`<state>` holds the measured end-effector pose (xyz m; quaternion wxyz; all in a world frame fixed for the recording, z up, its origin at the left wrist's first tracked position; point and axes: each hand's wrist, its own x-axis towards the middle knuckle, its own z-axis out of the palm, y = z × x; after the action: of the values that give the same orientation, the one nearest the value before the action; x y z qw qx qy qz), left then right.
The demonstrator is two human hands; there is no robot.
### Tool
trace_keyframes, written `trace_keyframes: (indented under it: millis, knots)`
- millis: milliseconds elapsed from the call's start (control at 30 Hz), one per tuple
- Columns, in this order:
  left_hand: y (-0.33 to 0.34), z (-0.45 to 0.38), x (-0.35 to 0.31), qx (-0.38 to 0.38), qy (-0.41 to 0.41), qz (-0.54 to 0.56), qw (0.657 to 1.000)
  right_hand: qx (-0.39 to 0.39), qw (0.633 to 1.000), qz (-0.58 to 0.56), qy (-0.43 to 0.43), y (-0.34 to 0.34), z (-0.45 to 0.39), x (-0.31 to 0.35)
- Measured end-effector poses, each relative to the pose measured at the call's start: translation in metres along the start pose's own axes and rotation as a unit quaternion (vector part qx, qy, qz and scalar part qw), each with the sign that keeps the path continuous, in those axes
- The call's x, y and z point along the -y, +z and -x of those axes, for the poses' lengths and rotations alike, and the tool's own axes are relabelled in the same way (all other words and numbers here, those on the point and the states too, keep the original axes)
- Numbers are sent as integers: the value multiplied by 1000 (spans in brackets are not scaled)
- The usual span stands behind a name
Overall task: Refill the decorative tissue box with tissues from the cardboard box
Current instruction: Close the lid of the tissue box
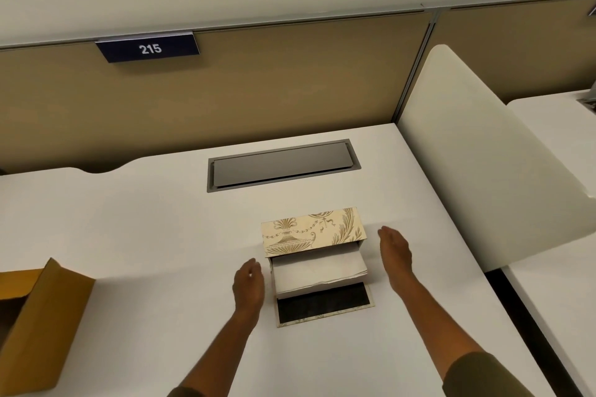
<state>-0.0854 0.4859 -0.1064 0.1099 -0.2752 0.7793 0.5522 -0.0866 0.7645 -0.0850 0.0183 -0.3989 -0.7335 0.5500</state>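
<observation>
The decorative tissue box [312, 230], cream with gold ornament, lies on the white desk [145, 235] with its near flap [324, 304] folded down flat, showing a black lining. A stack of white tissues [317, 271] sticks out of the open end. My left hand [248, 287] hovers just left of the tissues, fingers apart, holding nothing. My right hand [395, 251] is to the right of the box, flat and open, a short gap away. The cardboard box [38, 325] stands open at the desk's near left edge, and its inside is dark.
A grey cable hatch [282, 164] is set into the desk behind the tissue box. A tan partition with a "215" sign [150, 48] backs the desk. A white side divider [483, 171] stands on the right.
</observation>
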Motion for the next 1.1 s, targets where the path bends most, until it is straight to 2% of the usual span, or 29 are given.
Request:
trace_keyframes:
  millis: [67, 133, 267, 367, 567, 1100]
  knots:
    - [-6, -8, -9, -3, 21, 29, 999, 13, 1000, -12, -22, -5, -5, 17]
    - [-9, -15, -20, 29, 47, 40, 998, 43, 999, 9, -33, -6, -12, 32]
    - [-8, -25, -31, 47, 114, -11, 992, 113, 986, 101, -63, -1, -17, 44]
    - [-6, -29, -30, 48, 122, -27, 991, 138, 979, 118, -89, 2, -17, 33]
    - [-7, -26, -23, 49, 134, -19, 990, 121, 984, 95, -94, 1, -8, 20]
    - [-16, 7, 18, 76, 232, -15, 970, 101, 985, 78, -113, -18, 19, -21]
